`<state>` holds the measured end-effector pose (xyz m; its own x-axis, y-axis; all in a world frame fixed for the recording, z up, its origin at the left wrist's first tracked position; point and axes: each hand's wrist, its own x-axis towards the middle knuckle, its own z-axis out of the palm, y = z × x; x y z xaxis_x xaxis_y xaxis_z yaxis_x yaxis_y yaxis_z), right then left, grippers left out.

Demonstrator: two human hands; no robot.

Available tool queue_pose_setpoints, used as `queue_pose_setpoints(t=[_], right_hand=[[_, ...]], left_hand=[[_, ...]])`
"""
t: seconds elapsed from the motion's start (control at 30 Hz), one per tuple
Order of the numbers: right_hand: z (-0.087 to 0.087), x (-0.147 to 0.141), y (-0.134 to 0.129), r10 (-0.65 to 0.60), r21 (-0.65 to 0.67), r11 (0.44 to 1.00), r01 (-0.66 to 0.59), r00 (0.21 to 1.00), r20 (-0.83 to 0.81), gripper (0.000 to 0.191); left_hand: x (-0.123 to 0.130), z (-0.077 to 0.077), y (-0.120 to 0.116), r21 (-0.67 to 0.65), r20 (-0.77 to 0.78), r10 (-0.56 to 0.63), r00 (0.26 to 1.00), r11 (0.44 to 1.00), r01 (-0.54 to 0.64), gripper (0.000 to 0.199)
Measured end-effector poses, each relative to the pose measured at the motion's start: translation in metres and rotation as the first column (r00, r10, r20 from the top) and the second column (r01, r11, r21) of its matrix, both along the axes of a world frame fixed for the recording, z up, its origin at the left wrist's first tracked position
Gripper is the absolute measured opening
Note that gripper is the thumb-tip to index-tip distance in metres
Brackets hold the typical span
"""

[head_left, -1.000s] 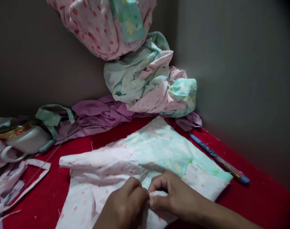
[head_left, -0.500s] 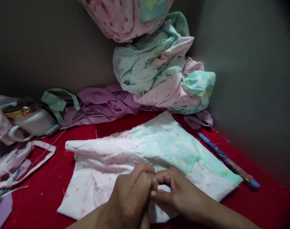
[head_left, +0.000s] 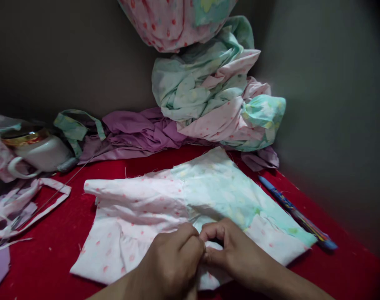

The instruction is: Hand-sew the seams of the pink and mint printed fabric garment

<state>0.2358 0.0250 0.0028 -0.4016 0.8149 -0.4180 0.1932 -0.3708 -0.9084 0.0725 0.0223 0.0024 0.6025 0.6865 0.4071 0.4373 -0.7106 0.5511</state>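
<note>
A printed fabric piece [head_left: 221, 183], pink-dotted at the left and pale green at the upper right, lies spread over the red surface. Its outer edges are frayed in places. At its near edge my left hand [head_left: 175, 258] is closed, the fingers curled around a bit of the cloth. My right hand [head_left: 232, 252] meets it there, thumb and forefinger pinched on the same fabric. A white fold shows in the gap of that pinch. Whether something small sits between the fingertips is hidden.
A white mug [head_left: 44, 152] stands at the left near cloth strips [head_left: 56, 187]. Purple cloth [head_left: 139, 129] and a heap of green and pink fabric [head_left: 208, 91] lie at the back. A blue patterned pen [head_left: 298, 212] rests at the right, beside the grey wall [head_left: 327, 125].
My left hand has turned slightly and shifted a little down, still against the right hand. The view has moved slightly. The fabric stays nearly in place.
</note>
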Motion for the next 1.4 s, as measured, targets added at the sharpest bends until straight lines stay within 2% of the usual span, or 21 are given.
queue_pose_setpoints(t=[0.03, 0.07, 0.1, 0.13, 0.2, 0.23, 0.27, 0.3, 0.33, 0.4, 0.5, 0.6, 0.8, 0.93, 1.0, 1.07, 1.13, 1.2, 1.23, 1.3, 1.4], right_hand=[[0.0, 0.0, 0.0, 0.001, 0.009, 1.0, -0.001, 1.0, 0.024, 0.014], [0.001, 0.001, 0.0, -0.002, 0.02, 1.0, 0.001, 0.999, 0.053, 0.014], [0.002, 0.001, 0.0, -0.003, 0.029, 1.0, 0.001, 0.997, 0.078, 0.014], [0.003, 0.001, 0.0, -0.001, 0.035, 0.999, -0.003, 0.995, 0.096, 0.015], [0.006, 0.002, 0.002, 0.018, 0.04, 0.999, -0.022, 0.995, 0.094, 0.017], [0.007, 0.002, 0.002, 0.025, 0.038, 0.999, -0.029, 0.996, 0.087, 0.018], [0.007, 0.002, 0.003, 0.029, 0.031, 0.999, -0.032, 0.996, 0.083, 0.019], [0.008, 0.002, 0.003, 0.029, 0.018, 0.999, -0.03, 0.996, 0.087, 0.019], [0.008, 0.002, 0.003, 0.027, 0.005, 1.0, -0.028, 0.995, 0.101, 0.019], [0.006, 0.002, 0.002, 0.024, -0.012, 1.0, -0.022, 0.989, 0.146, 0.019], [0.003, 0.002, 0.0, 0.019, -0.026, 1.0, -0.014, 0.981, 0.191, 0.02], [0.002, 0.002, 0.001, 0.011, -0.042, 0.999, -0.003, 0.979, 0.205, 0.019], [0.002, 0.002, 0.003, 0.019, -0.042, 0.999, -0.01, 0.975, 0.223, 0.021], [0.0, 0.003, 0.001, 0.005, -0.047, 0.999, 0.005, 0.977, 0.212, 0.02], [-0.001, 0.004, 0.0, 0.005, -0.037, 0.999, 0.002, 0.979, 0.202, 0.021], [0.0, 0.003, -0.001, 0.015, -0.012, 1.0, -0.013, 0.979, 0.205, 0.021], [0.002, 0.002, -0.002, 0.017, 0.036, 0.999, -0.026, 0.976, 0.215, 0.019], [0.004, 0.0, -0.003, 0.023, 0.128, 0.991, -0.048, 0.98, 0.196, 0.016], [0.006, 0.0, -0.003, 0.031, 0.189, 0.98, -0.065, 0.983, 0.18, 0.015], [0.008, 0.0, -0.002, 0.051, 0.303, 0.948, -0.1, 0.985, 0.165, 0.014], [0.01, 0.007, 0.001, 0.061, 0.377, 0.914, -0.15, 0.969, 0.238, 0.009]], left_hand=[[-0.001, 0.007, 0.001, -0.029, 0.027, 0.026, 0.999, 0.999, -0.025, 0.024], [-0.003, 0.015, 0.003, -0.121, 0.075, 0.072, 0.995, 0.991, -0.063, 0.023], [-0.004, 0.023, 0.005, -0.282, 0.138, 0.13, 0.982, 0.955, -0.087, 0.022], [-0.005, 0.029, 0.008, -0.482, 0.203, 0.199, 0.959, 0.872, -0.079, 0.022], [-0.005, 0.034, 0.014, -0.809, 0.305, 0.345, 0.888, 0.586, 0.05, 0.023], [-0.005, 0.032, 0.016, -0.882, 0.342, 0.403, 0.849, 0.45, 0.141, 0.023], [-0.004, 0.028, 0.018, -0.908, 0.376, 0.455, 0.807, 0.356, 0.222, 0.023], [-0.003, 0.023, 0.019, -0.91, 0.404, 0.502, 0.765, 0.309, 0.277, 0.024], [-0.002, 0.017, 0.019, -0.906, 0.421, 0.54, 0.729, 0.293, 0.306, 0.024], [0.0, 0.007, 0.019, -0.899, 0.438, 0.603, 0.667, 0.305, 0.314, 0.025], [0.001, -0.001, 0.016, -0.869, 0.494, 0.662, 0.563, 0.384, 0.311, 0.022], [-0.001, -0.002, 0.015, -0.839, 0.544, 0.692, 0.474, 0.458, 0.294, 0.008], [0.0, 0.0, 0.014, -0.865, 0.501, 0.76, 0.414, 0.458, 0.206, 0.011], [0.002, 0.0, 0.015, -0.862, 0.505, 0.768, 0.394, 0.468, 0.194, 0.011], [0.001, -0.003, 0.015, -0.855, 0.512, 0.746, 0.426, 0.488, 0.174, 0.008], [-0.001, -0.007, 0.012, -0.832, 0.505, 0.684, 0.526, 0.549, 0.086, 0.006], [-0.004, -0.011, 0.007, -0.733, 0.44, 0.54, 0.718, 0.678, -0.06, 0.009], [-0.007, -0.014, 0.002, -0.501, 0.318, 0.334, 0.887, 0.854, -0.142, 0.01], [-0.007, -0.015, -0.001, -0.37, 0.257, 0.236, 0.937, 0.92, -0.13, 0.013], [-0.008, -0.016, -0.005, -0.163, 0.203, 0.097, 0.974, 0.985, -0.064, 0.018], [-0.007, -0.015, -0.008, -0.063, 0.16, 0.055, 0.986, 0.997, -0.045, 0.02]])
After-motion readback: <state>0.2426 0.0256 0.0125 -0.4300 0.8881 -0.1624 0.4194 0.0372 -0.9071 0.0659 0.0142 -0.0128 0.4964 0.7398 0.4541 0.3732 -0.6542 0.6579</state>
